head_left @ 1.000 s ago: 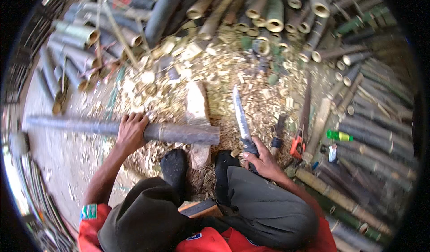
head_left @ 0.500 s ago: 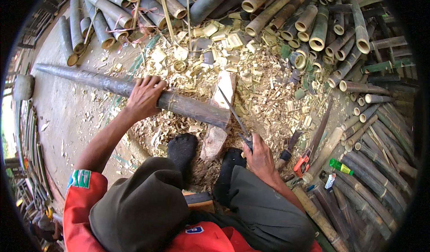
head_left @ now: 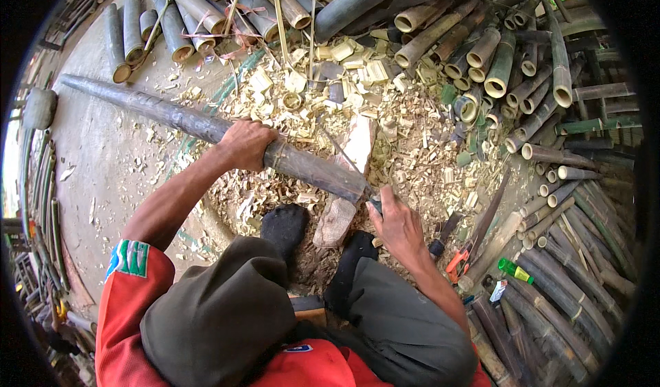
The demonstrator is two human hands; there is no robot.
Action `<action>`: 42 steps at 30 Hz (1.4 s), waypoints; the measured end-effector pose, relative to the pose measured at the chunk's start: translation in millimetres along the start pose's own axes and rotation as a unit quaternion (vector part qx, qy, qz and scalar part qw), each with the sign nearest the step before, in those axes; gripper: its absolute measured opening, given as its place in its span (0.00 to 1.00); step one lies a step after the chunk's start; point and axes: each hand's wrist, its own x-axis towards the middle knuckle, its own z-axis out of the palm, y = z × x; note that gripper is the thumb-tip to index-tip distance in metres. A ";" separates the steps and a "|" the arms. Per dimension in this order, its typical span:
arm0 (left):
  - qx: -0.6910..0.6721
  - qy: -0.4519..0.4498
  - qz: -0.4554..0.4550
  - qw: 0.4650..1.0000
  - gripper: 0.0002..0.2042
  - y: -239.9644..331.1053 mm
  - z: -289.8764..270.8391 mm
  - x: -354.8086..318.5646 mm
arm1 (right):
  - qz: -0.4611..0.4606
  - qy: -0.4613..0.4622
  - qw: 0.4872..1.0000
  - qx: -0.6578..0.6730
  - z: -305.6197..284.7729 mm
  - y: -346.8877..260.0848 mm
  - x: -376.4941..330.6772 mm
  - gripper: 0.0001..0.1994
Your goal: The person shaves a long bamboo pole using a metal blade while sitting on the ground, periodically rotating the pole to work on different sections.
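Observation:
A long dark bamboo pole (head_left: pixel 313 172) slants from the far left down to the middle. Its near right end rests across a pale wooden block (head_left: pixel 335 223) on the ground. My left hand (head_left: pixel 246 144) is closed over the pole, some way back from that end. In my right hand (head_left: pixel 399 223) is the dark handle of a long thin knife (head_left: pixel 342 148). The blade points forward and left, passing beside the pole's end, which hides part of it. Whether the edge touches the bamboo, I cannot tell.
Pale wood chips (head_left: pixel 419 160) cover the ground around the block. Cut bamboo tubes (head_left: pixel 500 67) are piled at the back and right. A machete-like blade (head_left: pixel 491 208), orange-handled tool (head_left: pixel 456 263) and green bottle (head_left: pixel 514 271) lie at my right. My feet flank the block.
My right hand has moved slightly forward, bringing the knife blade from clear of the pole to close beside its end. My left hand stays on the pole; the whole view has shifted a little.

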 end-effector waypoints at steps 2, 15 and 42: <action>0.011 0.056 0.002 0.998 0.20 4.6 6.8 -6.0 | -0.051 0.084 0.994 0.044 -18.8 -22.6 -3.6 0.16; -0.015 0.010 -0.004 1.000 0.15 0.5 9.0 -2.4 | -0.093 0.073 0.992 0.049 -43.5 -41.9 -1.6 0.15; 0.049 0.184 0.001 0.982 0.15 22.4 26.8 -16.2 | -0.057 -0.013 0.997 -0.045 5.8 29.6 -5.2 0.19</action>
